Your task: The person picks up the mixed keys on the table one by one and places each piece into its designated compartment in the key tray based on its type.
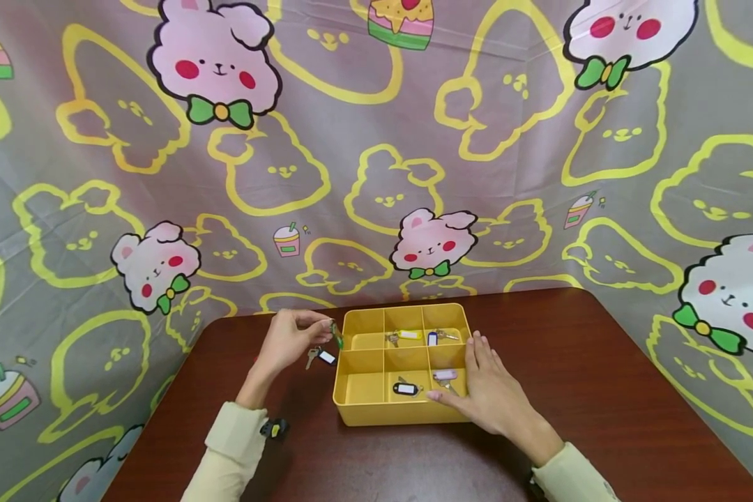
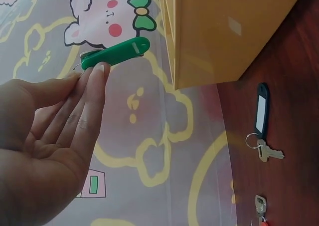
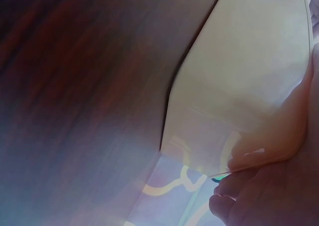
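Note:
My left hand point(image 1: 291, 340) pinches a green key tag point(image 2: 117, 54) between thumb and fingers, beside the left rim of the yellow divided box point(image 1: 401, 415). A bit of metal shows behind the tag; its key is mostly hidden. My right hand point(image 1: 496, 390) rests on the box's right side, fingers extended along the rim and thumb over the front right corner. Inside, a yellow key tag point(image 1: 409, 335) lies in the back middle compartment and a blue one point(image 1: 433, 339) back right. A black key tag point(image 1: 405, 388) is front middle, a lilac one point(image 1: 444, 374) front right.
Left of the box, another black key tag point(image 2: 261, 111) with its key lies on the dark wooden table point(image 1: 602, 390). Near it is a key point(image 2: 260, 206) with a red tag, partly cut off. A patterned cloth point(image 1: 326, 174) hangs behind the table and at its sides.

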Motion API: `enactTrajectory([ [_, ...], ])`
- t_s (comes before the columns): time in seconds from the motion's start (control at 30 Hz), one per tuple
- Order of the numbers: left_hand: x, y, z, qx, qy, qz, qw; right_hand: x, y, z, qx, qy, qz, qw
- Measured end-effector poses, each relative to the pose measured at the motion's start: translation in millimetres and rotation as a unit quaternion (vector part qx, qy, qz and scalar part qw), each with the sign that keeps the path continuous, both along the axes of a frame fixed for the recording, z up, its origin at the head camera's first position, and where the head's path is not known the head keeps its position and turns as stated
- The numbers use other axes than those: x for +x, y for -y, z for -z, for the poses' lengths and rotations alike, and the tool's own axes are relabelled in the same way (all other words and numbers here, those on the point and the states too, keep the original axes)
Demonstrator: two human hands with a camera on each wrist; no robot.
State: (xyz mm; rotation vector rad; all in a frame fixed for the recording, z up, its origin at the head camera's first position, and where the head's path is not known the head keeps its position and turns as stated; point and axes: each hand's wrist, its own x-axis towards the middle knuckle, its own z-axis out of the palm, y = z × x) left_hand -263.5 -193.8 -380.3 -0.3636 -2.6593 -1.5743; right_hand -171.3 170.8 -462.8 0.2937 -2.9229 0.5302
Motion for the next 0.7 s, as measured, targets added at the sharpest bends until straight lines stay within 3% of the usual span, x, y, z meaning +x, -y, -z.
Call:
enactTrajectory([
  [0.3,-5.7,-11.0,-9.8,-0.016,-0.001,0.015,0.9998,-0.6,0,1.1,-0.003,0.003,0.001,1.0],
  [0.7,-16.5,-22.4,-10.7,-0.005,0.007,0.035,0.9993,-0.7,0,-0.8,-0.003,0.004,-0.001,1.0],
])
